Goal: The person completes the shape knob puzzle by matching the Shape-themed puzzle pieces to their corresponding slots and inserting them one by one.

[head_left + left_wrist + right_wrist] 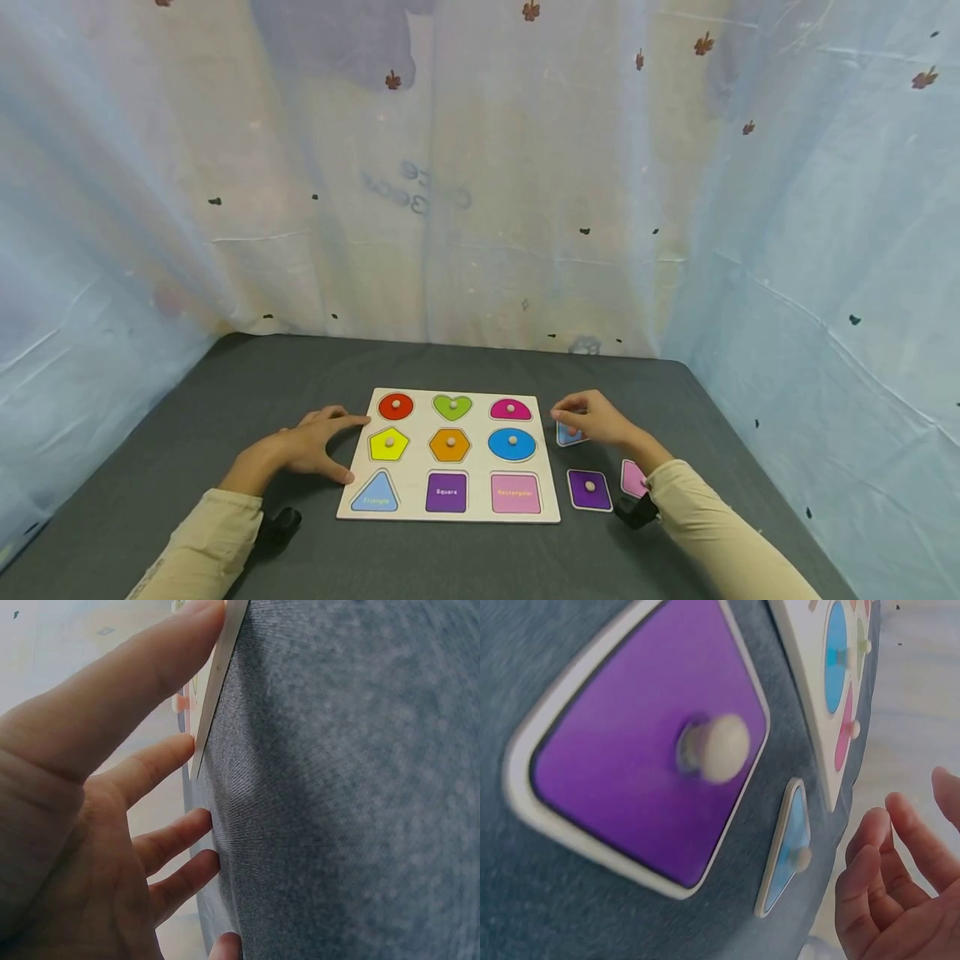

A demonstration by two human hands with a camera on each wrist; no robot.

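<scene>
A wooden shape-puzzle board (478, 497) lies flat on the table. My left hand (311, 446) is at its left edge, thumb and index fingertip against the rim and the other fingers spread over the cloth. To the right of the board, my right hand (602, 421) hovers by a light blue triangle piece (784, 862), fingers loosely bent and apart from its knob. That hand partly covers the triangle in the head view. Nearer me lies a purple square piece (589, 490) with a pale knob. Beside it a pink piece (633, 478) is partly hidden by the right wrist.
Knobbed shapes, among them a red circle (396, 407) and a blue oval (512, 445), fill the board's upper two rows. Its front row shows printed triangle, square and rectangle recesses. Dark grey cloth covers the table (450, 567); pale curtains (480, 250) hang behind and at both sides.
</scene>
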